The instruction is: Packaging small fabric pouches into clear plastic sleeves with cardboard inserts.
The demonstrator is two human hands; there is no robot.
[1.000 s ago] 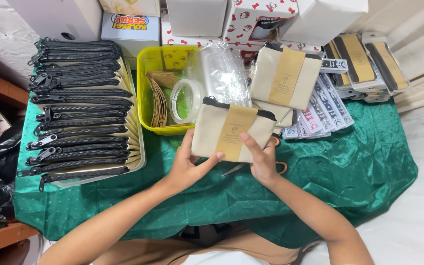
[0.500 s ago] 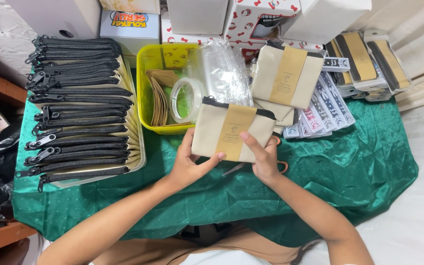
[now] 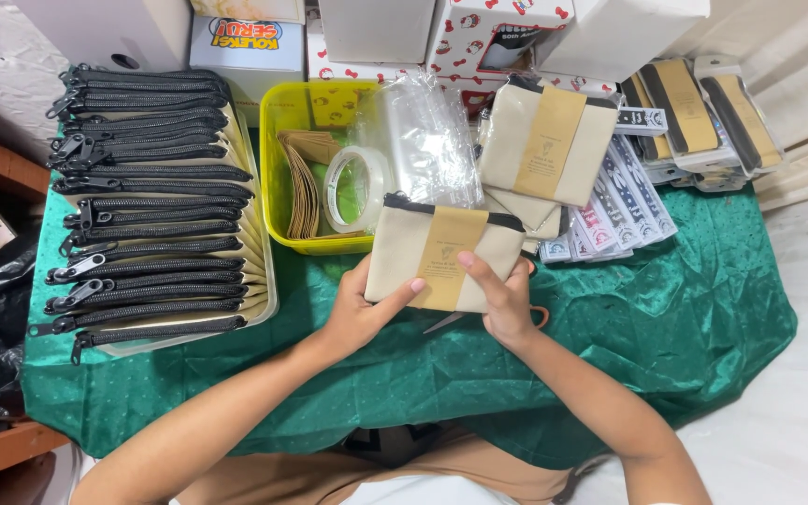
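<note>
A cream zip pouch [image 3: 404, 252] with a black zipper and a tan paper band around its middle is held over the green cloth [image 3: 685, 318]. My left hand [image 3: 355, 313] grips its lower left edge, thumb on the front. On the right side my right hand [image 3: 502, 299] holds it, thumb pressing the band. A metal tip and an orange loop, perhaps scissors [image 3: 441, 323], show beneath the hands.
A long stack of cream pouches with black zippers [image 3: 151, 206] fills the left. A yellow bin [image 3: 278, 178] holds tan bands, a tape roll [image 3: 357, 187] and clear bags [image 3: 418, 140]. Banded pouches [image 3: 549, 140], bagged pouches [image 3: 703, 112], striped cards [image 3: 628, 196] and boxes sit behind.
The pouch and both hands stay almost still. My right thumb has slid slightly along the tan band.
</note>
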